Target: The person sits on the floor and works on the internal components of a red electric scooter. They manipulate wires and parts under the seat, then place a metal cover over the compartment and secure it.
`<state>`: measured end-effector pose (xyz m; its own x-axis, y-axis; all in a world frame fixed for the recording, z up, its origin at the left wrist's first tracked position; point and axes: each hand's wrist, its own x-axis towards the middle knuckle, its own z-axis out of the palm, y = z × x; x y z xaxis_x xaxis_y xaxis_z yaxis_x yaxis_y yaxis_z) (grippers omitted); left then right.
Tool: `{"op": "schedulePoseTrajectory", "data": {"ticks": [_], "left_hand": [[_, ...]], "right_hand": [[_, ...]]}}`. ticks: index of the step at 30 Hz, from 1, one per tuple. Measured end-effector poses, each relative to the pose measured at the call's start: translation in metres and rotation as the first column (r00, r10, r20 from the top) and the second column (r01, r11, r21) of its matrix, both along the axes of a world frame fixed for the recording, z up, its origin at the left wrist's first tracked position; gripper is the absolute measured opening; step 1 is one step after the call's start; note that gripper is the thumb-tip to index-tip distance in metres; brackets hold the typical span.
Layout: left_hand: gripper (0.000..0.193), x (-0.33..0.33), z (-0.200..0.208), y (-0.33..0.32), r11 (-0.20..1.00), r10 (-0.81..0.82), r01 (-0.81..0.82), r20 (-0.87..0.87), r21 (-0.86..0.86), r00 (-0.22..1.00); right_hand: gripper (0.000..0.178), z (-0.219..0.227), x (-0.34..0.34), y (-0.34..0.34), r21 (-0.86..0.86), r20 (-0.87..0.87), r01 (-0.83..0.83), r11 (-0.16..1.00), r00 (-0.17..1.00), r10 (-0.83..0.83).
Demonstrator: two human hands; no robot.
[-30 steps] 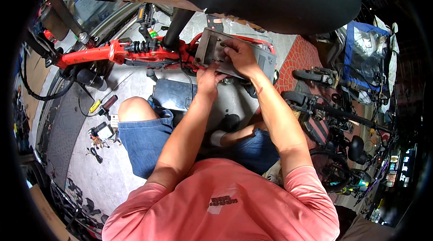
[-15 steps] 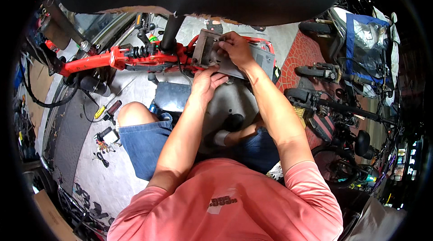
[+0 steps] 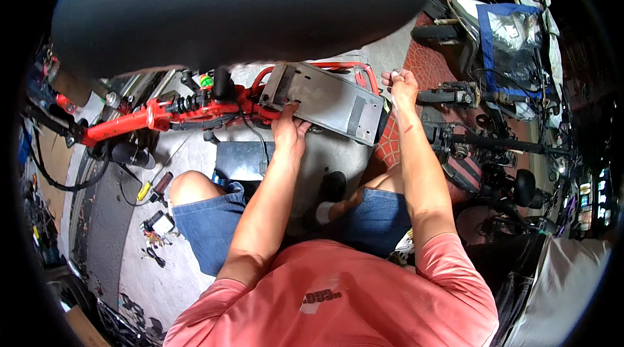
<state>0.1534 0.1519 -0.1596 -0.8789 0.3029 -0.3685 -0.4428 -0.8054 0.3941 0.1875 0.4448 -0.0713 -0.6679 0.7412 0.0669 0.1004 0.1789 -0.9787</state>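
Observation:
A flat grey metal case [image 3: 325,97] with holes near its ends lies slanted on the red tubular rack [image 3: 372,77] of a red bicycle frame [image 3: 120,128]. My left hand [image 3: 289,134] grips the case's near left edge, thumb on top and fingers below. Off the right end of the case, my right hand [image 3: 404,90] is raised with its fingers curled together. A small pale spot shows at those fingertips; what it is cannot be made out. A large black saddle [image 3: 240,12] hides the area beyond the frame.
A dark flat box [image 3: 244,160] lies on the floor below the frame. To the left are a yellow-handled screwdriver [image 3: 144,191] and a small device with loose wires [image 3: 157,225]. Parked bikes and scooters [image 3: 481,145] crowd the right side, near a blue-edged clear cover [image 3: 513,48].
My right hand has left the top of the case and moved right, clear of it. My left hand stays at the case's near edge. The view has shifted, and the saddle fills more of it.

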Motion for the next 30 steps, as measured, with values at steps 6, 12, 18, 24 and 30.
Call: {"op": "schedulePoseTrajectory", "data": {"ticks": [6,12,18,24,30], "left_hand": [[0.040,-0.002,0.006,-0.011,0.998,-0.048,0.047,0.015,0.039,0.999],[0.037,-0.001,0.005,-0.018,0.997,-0.066,0.066,-0.016,-0.035,0.998],[0.040,0.004,0.016,-0.009,0.991,-0.100,0.098,-0.024,-0.089,0.995],[0.039,0.008,0.018,-0.012,0.971,-0.090,0.080,-0.031,-0.226,0.995],[0.040,0.008,0.019,-0.003,0.996,0.010,-0.011,-0.017,-0.084,1.000]], "right_hand": [[0.025,-0.043,0.002,0.025,-0.417,0.155,0.066,0.906,0.988,-0.001],[0.037,-0.058,-0.002,-0.009,-0.857,-0.012,-0.061,0.512,0.995,0.099],[0.035,-0.093,-0.002,0.025,-0.858,-0.184,-0.227,0.462,0.974,0.136],[0.031,-0.082,-0.012,0.005,-0.856,-0.225,-0.277,0.436,0.960,0.167],[0.036,-0.073,-0.010,0.004,-0.858,-0.234,-0.279,0.431,0.960,0.156]]}}
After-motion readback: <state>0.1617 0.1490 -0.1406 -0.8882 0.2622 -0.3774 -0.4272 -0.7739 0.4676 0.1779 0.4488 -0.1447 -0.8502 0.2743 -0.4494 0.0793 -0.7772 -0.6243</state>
